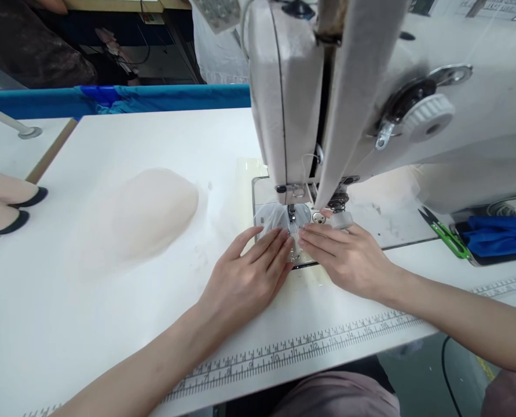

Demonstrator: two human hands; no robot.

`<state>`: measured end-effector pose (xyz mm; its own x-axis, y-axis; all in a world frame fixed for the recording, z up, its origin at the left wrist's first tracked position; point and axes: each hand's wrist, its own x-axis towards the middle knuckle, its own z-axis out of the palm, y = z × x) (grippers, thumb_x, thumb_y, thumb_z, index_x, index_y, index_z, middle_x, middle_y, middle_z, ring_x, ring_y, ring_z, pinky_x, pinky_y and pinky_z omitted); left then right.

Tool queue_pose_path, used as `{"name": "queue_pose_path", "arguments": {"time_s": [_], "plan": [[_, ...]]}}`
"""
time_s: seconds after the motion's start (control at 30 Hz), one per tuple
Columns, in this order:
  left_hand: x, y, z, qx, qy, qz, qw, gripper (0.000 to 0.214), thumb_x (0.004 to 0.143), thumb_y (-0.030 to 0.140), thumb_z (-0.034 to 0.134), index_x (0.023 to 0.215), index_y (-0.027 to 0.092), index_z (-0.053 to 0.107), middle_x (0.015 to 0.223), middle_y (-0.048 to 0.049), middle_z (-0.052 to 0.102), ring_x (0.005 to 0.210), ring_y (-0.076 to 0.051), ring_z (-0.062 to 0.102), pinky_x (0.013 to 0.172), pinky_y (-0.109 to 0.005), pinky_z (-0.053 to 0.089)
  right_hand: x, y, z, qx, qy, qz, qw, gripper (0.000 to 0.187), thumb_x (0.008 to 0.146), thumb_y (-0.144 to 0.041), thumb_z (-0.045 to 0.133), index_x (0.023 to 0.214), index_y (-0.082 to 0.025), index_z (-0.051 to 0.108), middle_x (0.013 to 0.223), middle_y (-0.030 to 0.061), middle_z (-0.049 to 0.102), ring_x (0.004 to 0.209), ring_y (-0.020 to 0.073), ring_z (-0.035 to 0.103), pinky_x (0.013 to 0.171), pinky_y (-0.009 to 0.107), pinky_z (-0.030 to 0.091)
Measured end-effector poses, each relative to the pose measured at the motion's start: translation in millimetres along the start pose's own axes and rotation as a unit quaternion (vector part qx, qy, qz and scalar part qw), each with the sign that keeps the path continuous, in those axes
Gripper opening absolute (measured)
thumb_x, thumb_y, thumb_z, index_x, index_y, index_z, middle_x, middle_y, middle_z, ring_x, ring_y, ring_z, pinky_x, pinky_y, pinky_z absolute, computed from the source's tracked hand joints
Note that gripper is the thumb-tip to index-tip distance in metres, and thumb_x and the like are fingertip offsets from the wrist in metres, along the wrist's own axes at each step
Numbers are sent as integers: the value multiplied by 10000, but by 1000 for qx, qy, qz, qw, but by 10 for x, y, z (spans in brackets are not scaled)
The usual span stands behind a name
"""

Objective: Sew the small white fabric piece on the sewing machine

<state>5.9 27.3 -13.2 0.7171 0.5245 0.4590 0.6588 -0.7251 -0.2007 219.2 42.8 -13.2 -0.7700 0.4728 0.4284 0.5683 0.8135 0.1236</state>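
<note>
A thin, sheer white fabric [275, 218] lies gathered on the metal plate of a sewing machine [299, 98], running up to the presser foot [291, 213]. To the left of the foot, my left hand [248, 271] rests on the fabric with its fingers stretched flat and the thumb apart. My right hand [355, 260] lies on the other side, fingers out straight and their tips near the foot; its thumb is partly hidden behind the machine's parts. The fingertips of both hands almost meet in front of the foot. Further left on the table is a sheer beige fabric piece [160, 208].
Green-handled scissors [449, 236] lie at the right, beside a dark tray with blue cloth [501, 234]. A printed ruler strip [279, 358] follows the table's front edge. Two beige black-tipped pieces [10, 200] reach in at left. Blue cloth edging [175, 98] borders the back.
</note>
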Motion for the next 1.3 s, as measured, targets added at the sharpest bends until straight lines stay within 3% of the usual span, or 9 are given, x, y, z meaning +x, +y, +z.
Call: {"name": "queue_pose_path", "arguments": {"time_s": [0.27, 0.43, 0.73, 0.9, 1.1, 1.3], "plan": [[-3, -3, -1, -37, -9, -9, 999, 298, 886, 152, 565, 1178, 120, 620, 1139, -105, 692, 1080, -247, 651, 950, -431, 490, -10, -3, 38, -6, 13, 2, 1000, 334, 916, -15, 406, 1083, -117, 678, 1129, 54, 703, 1047, 177, 656, 1087, 407, 430], [6, -6, 26, -25, -4, -5, 1000, 283, 887, 173, 579, 1148, 75, 625, 1122, -133, 695, 1067, -251, 656, 959, -429, 470, 5, -1, 43, -4, 23, 6, 1000, 367, 900, 11, 373, 1068, -90, 683, 1104, 84, 711, 1036, 183, 661, 1031, 416, 469], [34, -62, 67, -37, -6, -26, 999, 299, 905, 221, 559, 1187, 133, 609, 1172, -108, 676, 1109, -262, 635, 991, -476, 444, 20, 62, 97, 14, 7, 22, 1000, 374, 853, 40, 418, 1103, -70, 674, 1081, 128, 712, 996, 217, 668, 999, 471, 462], [20, -19, 15, -2, -8, -11, 1000, 249, 923, 207, 539, 1150, 141, 616, 1141, -80, 693, 1090, -210, 647, 957, -420, 463, 14, 69, 102, 2, 20, 15, 1000, 348, 877, -3, 425, 1089, -115, 678, 1061, 91, 723, 959, 196, 665, 1008, 459, 455], [11, -2, -9, -1, -1, -6, 1000, 254, 906, 220, 572, 1117, 92, 632, 1111, -103, 703, 1051, -222, 665, 964, -431, 454, 13, 62, 80, -35, 23, 10, 999, 342, 892, -14, 408, 1077, -116, 677, 1036, 68, 730, 891, 169, 659, 1041, 422, 423], [17, -44, 31, -1, -7, -18, 1000, 239, 917, 240, 551, 1110, 127, 636, 1116, -84, 703, 1055, -219, 664, 970, -429, 454, 45, 104, 99, -64, 16, 7, 998, 351, 911, -19, 380, 1067, -140, 671, 1026, 39, 732, 940, 169, 650, 1066, 428, 387]]}}
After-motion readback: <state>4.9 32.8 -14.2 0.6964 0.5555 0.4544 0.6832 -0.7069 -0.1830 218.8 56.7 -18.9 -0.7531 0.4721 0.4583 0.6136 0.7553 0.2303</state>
